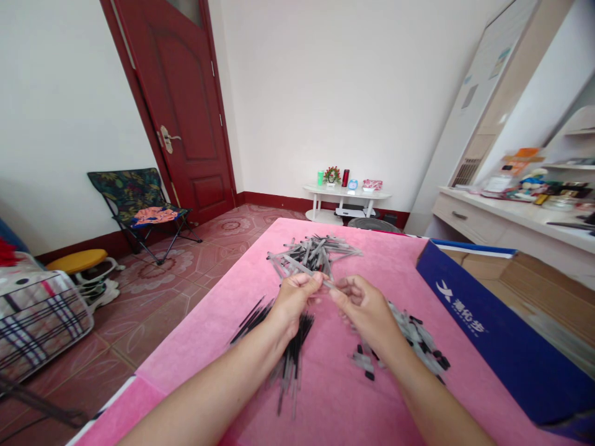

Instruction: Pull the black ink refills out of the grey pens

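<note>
My left hand [300, 294] pinches a slim translucent grey pen [298, 266] near the middle of the pink-covered table. The pen slants from far left to near right, and its near end meets the fingers of my right hand [356, 300], which are closed on it. Just beyond my hands lies a jumbled pile of similar grey and black pens [325, 248]. Thin black ink refills [251, 319] are spread beside and under my left forearm. Short translucent pieces with black ends, seemingly pen caps [421, 341], lie around my right forearm, which partly hides them.
An open blue cardboard box [483, 328] stands on the table's right side. A pink cloth [199, 347] covers the table. Beyond are a white dresser [493, 214], a low white stand [346, 193], a folding chair [125, 201] and a red door [181, 111].
</note>
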Demonstrator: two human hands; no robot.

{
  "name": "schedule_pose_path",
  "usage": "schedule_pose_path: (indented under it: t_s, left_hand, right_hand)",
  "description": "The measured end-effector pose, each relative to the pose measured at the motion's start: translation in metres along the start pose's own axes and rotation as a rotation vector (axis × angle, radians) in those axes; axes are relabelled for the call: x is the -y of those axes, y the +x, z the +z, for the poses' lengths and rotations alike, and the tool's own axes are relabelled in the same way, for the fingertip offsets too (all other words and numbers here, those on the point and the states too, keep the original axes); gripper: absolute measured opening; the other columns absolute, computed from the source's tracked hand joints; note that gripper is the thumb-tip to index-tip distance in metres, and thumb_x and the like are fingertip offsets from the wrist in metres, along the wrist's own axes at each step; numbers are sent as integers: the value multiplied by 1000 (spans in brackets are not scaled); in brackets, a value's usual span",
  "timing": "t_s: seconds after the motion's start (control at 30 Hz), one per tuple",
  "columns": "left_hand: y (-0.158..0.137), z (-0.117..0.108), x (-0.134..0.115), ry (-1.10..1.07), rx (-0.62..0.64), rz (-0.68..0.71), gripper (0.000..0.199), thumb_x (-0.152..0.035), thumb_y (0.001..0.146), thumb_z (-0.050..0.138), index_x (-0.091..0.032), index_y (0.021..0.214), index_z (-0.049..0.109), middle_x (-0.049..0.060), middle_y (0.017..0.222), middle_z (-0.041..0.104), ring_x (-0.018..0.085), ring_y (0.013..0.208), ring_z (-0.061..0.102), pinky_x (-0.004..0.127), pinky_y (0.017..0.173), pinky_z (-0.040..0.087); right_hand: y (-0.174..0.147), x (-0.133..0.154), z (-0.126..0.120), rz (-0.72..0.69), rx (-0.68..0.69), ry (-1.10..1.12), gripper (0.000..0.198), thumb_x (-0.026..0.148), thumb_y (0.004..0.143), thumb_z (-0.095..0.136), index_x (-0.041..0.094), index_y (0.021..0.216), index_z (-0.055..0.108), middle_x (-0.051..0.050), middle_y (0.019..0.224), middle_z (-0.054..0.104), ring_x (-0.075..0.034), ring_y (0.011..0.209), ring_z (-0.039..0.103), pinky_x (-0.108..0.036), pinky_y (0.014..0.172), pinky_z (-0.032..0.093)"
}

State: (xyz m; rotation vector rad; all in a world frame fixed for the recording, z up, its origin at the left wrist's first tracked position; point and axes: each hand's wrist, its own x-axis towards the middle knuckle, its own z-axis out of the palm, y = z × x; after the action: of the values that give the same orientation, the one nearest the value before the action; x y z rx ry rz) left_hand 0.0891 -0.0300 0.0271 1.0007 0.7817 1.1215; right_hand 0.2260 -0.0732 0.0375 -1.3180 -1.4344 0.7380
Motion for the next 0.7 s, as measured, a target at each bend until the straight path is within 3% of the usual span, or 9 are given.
schedule_pose_path:
  t_s: [0.1, 0.17, 0.27, 0.33, 0.47, 0.6, 0.7]
  left_hand:
    - [-1, 0, -1, 20, 0, 19, 37, -47, 60, 68, -14, 78, 67, 5, 72, 66, 11, 64, 56, 18, 54, 40]
    - [0, 0, 0, 23, 1, 21, 37, -46, 62, 68, -14, 79, 67, 6, 73, 66, 11, 64, 56, 18, 54, 40]
    - [1, -1, 1, 12, -3, 20, 36, -45, 62, 67, -13, 79, 67, 7, 75, 65, 12, 65, 57, 18, 54, 40]
    - [2, -1, 2, 12, -6, 28, 36, -45, 63, 67, -13, 80, 67, 7, 74, 65, 12, 66, 57, 18, 54, 40]
    - [1, -2, 1, 31, -7, 37, 35, -44, 63, 67, -13, 79, 67, 6, 73, 65, 11, 65, 56, 17, 54, 40]
    - [0, -1, -1, 32, -21, 25, 36, -45, 61, 68, -13, 78, 67, 6, 72, 65, 11, 64, 56, 17, 53, 39]
    - [0, -1, -1, 32, -30, 31, 37, -46, 60, 69, -13, 77, 67, 5, 70, 65, 10, 62, 55, 17, 53, 38]
  right_hand:
    - [0, -2, -2, 89, 86, 20, 36, 47, 79, 44, 16, 62, 52, 1, 50, 51, -9, 39, 44, -20, 39, 34]
    - [0, -3, -2, 61, 45, -11, 33, 44, 77, 48, 16, 60, 52, 2, 48, 49, -8, 38, 42, -19, 38, 32]
    - [1, -2, -3, 17, -20, 10, 23, 38, 66, 63, 17, 72, 54, 3, 55, 53, -8, 42, 45, -18, 40, 33]
    - [1, 0, -2, 55, 16, 64, 26, 39, 67, 62, 17, 77, 54, 3, 57, 54, -9, 43, 46, -19, 40, 35]
    - [0, 1, -2, 97, 102, 85, 33, 44, 77, 49, 16, 59, 50, 3, 47, 48, -8, 39, 43, -19, 39, 33]
    - [1, 1, -2, 60, 22, 97, 27, 37, 65, 65, 17, 78, 52, 4, 58, 53, -7, 43, 46, -18, 40, 35]
    - [1, 2, -2, 151, 95, 125, 29, 44, 71, 56, 16, 78, 51, 2, 59, 55, -8, 41, 48, -19, 38, 35]
